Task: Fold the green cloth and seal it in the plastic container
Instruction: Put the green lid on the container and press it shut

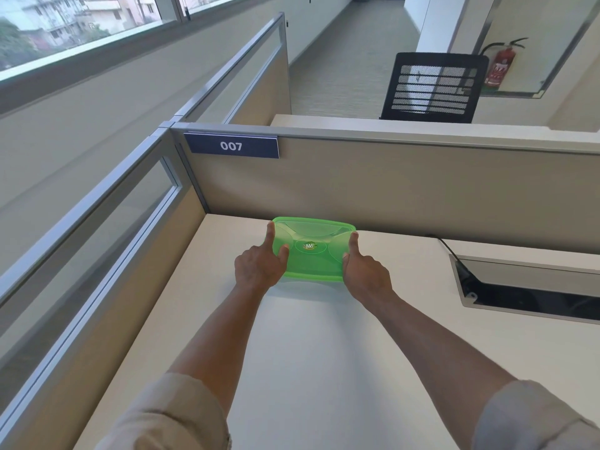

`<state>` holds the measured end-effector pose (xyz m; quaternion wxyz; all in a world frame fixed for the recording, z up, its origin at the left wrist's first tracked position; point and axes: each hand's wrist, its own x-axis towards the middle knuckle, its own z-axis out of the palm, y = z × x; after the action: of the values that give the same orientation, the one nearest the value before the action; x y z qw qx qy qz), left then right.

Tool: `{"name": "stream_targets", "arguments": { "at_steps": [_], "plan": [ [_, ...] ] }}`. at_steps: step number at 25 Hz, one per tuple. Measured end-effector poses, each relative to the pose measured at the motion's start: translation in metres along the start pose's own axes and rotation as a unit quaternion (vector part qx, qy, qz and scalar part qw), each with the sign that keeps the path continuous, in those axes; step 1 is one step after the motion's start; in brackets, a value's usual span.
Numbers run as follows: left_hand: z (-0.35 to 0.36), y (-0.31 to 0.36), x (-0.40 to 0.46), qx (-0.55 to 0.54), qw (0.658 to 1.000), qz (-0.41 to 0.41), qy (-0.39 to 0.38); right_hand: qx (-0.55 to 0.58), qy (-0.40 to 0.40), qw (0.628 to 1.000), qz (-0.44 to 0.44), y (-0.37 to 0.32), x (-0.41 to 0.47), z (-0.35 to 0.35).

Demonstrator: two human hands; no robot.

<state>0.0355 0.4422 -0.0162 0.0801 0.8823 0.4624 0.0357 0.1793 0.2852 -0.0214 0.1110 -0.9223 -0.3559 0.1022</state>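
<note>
Pressing at mid-frame, left hand (259,266) and right hand (365,271) flank the green lid (311,248). Thumbs on top, fingers partly curled at its edges, likely snapping it shut; no cloth is visible.

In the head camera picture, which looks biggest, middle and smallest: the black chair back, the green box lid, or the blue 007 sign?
1. Black chair back, though it stands farthest away.
2. Green lid.
3. Blue 007 sign.

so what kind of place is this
Most likely an open-plan office: a desk boxed in by cubicle partitions, a numbered plate "007", and a mesh office chair at the next cubicle.
</note>
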Motion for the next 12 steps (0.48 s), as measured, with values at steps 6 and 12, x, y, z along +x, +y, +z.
{"name": "stream_targets", "arguments": {
  "at_steps": [6,12],
  "plan": [
    [0.0012,-0.0018,0.0027,0.0,1.0,0.002,-0.002,-0.003,-0.016,1.0,-0.006,0.0005,-0.0005,-0.0026],
    [0.0036,-0.0031,0.0025,-0.002,1.0,0.006,-0.002,-0.002,-0.02,1.0,-0.007,0.0006,0.0004,-0.0028]
  ]
}}
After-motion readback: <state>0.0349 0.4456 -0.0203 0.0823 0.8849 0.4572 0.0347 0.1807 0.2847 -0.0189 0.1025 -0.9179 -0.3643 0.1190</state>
